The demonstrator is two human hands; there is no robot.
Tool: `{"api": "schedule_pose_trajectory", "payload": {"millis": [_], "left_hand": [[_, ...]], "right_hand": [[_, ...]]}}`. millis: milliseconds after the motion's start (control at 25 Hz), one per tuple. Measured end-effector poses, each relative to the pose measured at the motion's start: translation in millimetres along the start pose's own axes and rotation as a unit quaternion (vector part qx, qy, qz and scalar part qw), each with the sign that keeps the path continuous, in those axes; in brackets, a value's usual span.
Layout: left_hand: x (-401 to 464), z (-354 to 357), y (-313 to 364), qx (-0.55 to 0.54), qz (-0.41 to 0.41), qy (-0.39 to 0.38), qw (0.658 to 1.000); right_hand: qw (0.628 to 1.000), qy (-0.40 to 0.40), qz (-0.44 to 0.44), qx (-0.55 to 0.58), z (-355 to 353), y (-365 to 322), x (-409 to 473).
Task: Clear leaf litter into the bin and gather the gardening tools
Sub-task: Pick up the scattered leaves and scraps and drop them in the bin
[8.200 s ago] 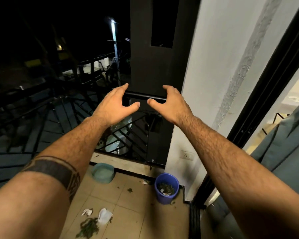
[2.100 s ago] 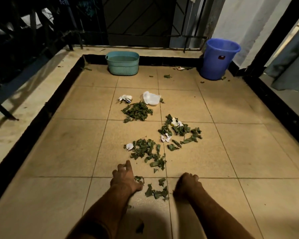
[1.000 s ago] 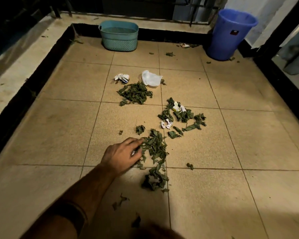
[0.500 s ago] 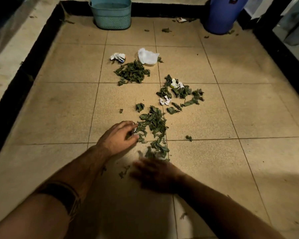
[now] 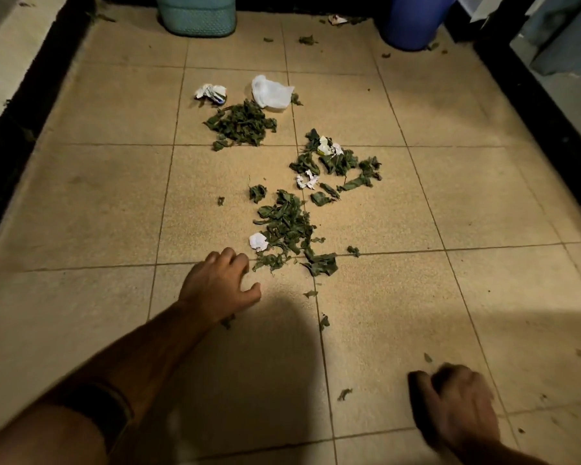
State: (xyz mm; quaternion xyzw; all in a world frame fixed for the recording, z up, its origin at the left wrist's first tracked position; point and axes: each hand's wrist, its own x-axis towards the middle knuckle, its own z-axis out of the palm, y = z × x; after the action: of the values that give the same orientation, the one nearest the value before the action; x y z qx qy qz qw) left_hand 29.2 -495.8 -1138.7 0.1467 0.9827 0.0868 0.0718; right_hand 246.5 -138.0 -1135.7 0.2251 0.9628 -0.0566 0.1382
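Across the middle of the frame, on the beige tiled floor [image 5: 416, 203], dark green leaf litter lies in three loose heaps: a nearest heap [image 5: 287, 226] just above centre, a right-hand heap [image 5: 336, 162] mixed with crumpled white paper scraps [image 5: 306, 181], and a farthest heap [image 5: 240, 124] touching a white crumpled plastic bag [image 5: 269, 94], with a balled printed wrapper [image 5: 211, 92] just beside it. Lower left of centre, the left hand [image 5: 219, 286] rests knuckles-up on the tile just short of the nearest heap, fingers curled under and thumb out; nothing shows in its grasp. At the lower right, the right hand [image 5: 457, 411] is blurred and in shadow, its fingers bent toward the floor; whether it holds anything cannot be told. Single leaf bits dot the tiles between and around the hands. Along the top edge stand a teal plastic basket [image 5: 197, 15] and, right of it, a blue plastic bin [image 5: 413, 21], both well apart from the heaps. A black raised kerb [image 5: 31, 92] borders the floor on both sides.
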Motion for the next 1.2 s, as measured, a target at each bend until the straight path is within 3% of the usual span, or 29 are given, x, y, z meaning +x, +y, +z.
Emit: {"api": "schedule_pose_trajectory", "payload": {"millis": [80,160,240,320,360,440,520,560,640,680,720,760,800,880,920,960,1000,1040,1080,1160,1200], "left_hand": [[2,7,12,-0.059,-0.154,-0.076,0.983],[20,9,34,-0.232,-0.204,-0.041,0.95],[42,0,53,-0.321,-0.138,-0.028,0.937],[51,-16,53,-0.283,-0.083,-0.005,0.956],[47,-26,46,-0.25,-0.063,0.012,0.966],[27,-31,24,-0.185,0.036,0.013,0.982],[-2,-26,2,-0.038,0.242,-0.073,0.967],[-14,-22,-13,0.043,0.332,-0.142,0.932],[-25,-19,-42,0.157,0.383,-0.252,0.875],[-24,-17,-54,0.17,0.37,-0.262,0.875],[-20,-14,-60,0.164,0.343,-0.239,0.893],[-13,-9,-58,0.161,0.304,-0.193,0.919],[-5,-3,-50,0.143,0.233,-0.141,0.951],[16,4,-19,0.01,0.054,-0.052,0.997],[25,2,-3,-0.078,-0.013,-0.021,0.997],[30,1,7,-0.138,-0.038,0.008,0.99],[31,-3,9,-0.152,-0.02,0.03,0.988],[26,-9,4,-0.129,0.023,0.044,0.99],[16,-16,-4,-0.091,0.075,0.039,0.992],[-12,-23,-25,0.005,0.219,0.011,0.976],[-30,-19,-38,0.064,0.298,-0.009,0.952]], "right_hand": [[0.997,-0.049,0.058,-0.018,7,-11,-6],[0.995,-0.048,-0.019,0.084,10,-54,5],[0.984,-0.028,-0.095,0.149,-4,-103,37],[0.979,-0.04,-0.122,0.159,-23,-140,48],[0.974,-0.007,-0.167,0.154,-34,-149,43],[0.931,-0.008,-0.331,0.154,-17,-142,15],[0.858,-0.231,-0.401,0.224,11,-126,1],[0.824,-0.236,-0.423,0.294,24,-111,8],[0.76,-0.34,-0.488,0.264,64,-80,39],[0.756,-0.373,-0.506,0.184,70,-70,46],[0.771,-0.355,-0.519,0.096,69,-64,39],[0.813,-0.297,-0.499,0.047,64,-67,35],[0.818,-0.189,-0.544,0.01,60,-72,35],[0.851,-0.026,-0.524,0.024,23,-117,66],[0.875,0.037,-0.482,0.028,4,-141,82],[0.895,0.09,-0.434,0.059,-13,-160,95],[0.91,0.094,-0.401,0.049,-20,-164,98],[0.901,0.091,-0.422,0.039,-25,-153,88],[0.874,0.036,-0.483,0.026,-10,-131,70],[0.718,-0.148,-0.679,0.048,19,-85,30],[0.702,-0.234,-0.655,0.151,28,-70,9]]}}
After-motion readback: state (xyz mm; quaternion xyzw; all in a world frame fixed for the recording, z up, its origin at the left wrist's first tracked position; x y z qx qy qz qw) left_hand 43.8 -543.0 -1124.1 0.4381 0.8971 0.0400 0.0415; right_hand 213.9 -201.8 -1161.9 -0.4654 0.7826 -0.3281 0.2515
